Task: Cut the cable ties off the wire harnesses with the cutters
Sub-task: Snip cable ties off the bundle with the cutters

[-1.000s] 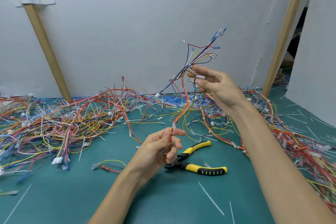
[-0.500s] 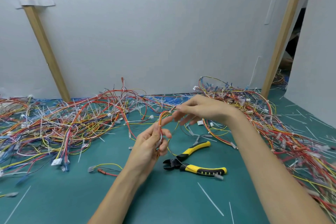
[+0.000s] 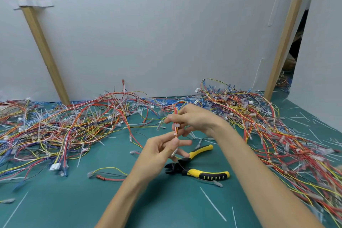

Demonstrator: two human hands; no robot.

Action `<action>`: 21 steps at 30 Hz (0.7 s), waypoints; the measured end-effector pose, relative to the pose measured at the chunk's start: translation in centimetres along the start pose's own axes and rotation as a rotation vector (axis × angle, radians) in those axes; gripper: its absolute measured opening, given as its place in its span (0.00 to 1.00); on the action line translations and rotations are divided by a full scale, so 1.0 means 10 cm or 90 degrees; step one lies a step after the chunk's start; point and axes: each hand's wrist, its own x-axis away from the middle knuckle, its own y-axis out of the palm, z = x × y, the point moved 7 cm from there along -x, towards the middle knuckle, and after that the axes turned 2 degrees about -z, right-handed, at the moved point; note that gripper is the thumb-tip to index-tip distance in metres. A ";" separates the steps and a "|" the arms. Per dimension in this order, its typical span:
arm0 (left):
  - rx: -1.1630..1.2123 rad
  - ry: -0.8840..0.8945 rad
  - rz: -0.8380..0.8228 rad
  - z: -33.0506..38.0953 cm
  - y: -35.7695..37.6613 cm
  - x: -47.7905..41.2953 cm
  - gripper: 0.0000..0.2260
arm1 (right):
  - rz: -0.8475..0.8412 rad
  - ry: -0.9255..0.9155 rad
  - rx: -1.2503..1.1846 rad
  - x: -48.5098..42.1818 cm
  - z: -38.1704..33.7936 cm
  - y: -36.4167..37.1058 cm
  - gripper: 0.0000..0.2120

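Here, at the centre of the frame, both hands hold one short wire harness (image 3: 176, 113) of red, orange and yellow leads, stretched nearly upright between them. The right hand (image 3: 194, 120) pinches its upper part between thumb and curled fingers. The left hand (image 3: 161, 152) pinches the lower end with thumb and forefinger, its other fingers spread loosely. What looks like a pale cable tie (image 3: 175, 126) sits on the bundle between the two grips. The cutters (image 3: 199, 170) lie untouched on the green mat (image 3: 74, 200), just below and right of the hands, handles apart.

The step in hand seems to be finding the tie before cutting. To do it well, the left hand should keep the bundle taut and turn the tie's head outward. The right hand can then take the cutters, slide one tip under the strap alone and snip clear of the insulation. Loose harness piles (image 3: 55, 126) fill the left and right of the frame.
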 end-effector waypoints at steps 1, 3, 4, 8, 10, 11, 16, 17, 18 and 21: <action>-0.016 -0.007 -0.013 0.00 0.02 0.01 0.13 | 0.004 -0.003 0.003 0.01 -0.01 -0.02 0.10; -0.024 -0.019 -0.039 0.01 0.05 0.03 0.16 | 0.006 -0.010 0.005 0.04 -0.04 -0.04 0.09; -0.017 -0.023 -0.053 0.02 0.06 0.04 0.17 | 0.008 -0.014 -0.005 0.05 -0.05 -0.06 0.12; 0.026 -0.058 -0.132 0.03 0.09 0.08 0.15 | 0.053 -0.055 -0.077 0.07 -0.05 -0.22 0.20; 0.042 -0.095 -0.184 -0.03 0.14 0.12 0.15 | 0.065 -0.083 -0.106 0.09 -0.05 -0.33 0.24; 0.043 -0.112 -0.211 -0.05 0.18 0.15 0.15 | 0.058 -0.095 -0.118 0.10 -0.04 -0.37 0.26; 0.062 -0.165 -0.339 -0.07 0.30 0.24 0.15 | 0.034 -0.163 -0.159 0.18 -0.06 -0.50 0.30; 0.065 -0.173 -0.356 -0.08 0.32 0.26 0.16 | 0.033 -0.172 -0.158 0.19 -0.06 -0.53 0.31; 0.072 -0.179 -0.369 -0.07 0.33 0.27 0.15 | 0.032 -0.180 -0.154 0.21 -0.07 -0.55 0.32; 0.106 -0.178 -0.392 -0.05 0.39 0.29 0.15 | 0.018 -0.204 -0.141 0.25 -0.09 -0.58 0.33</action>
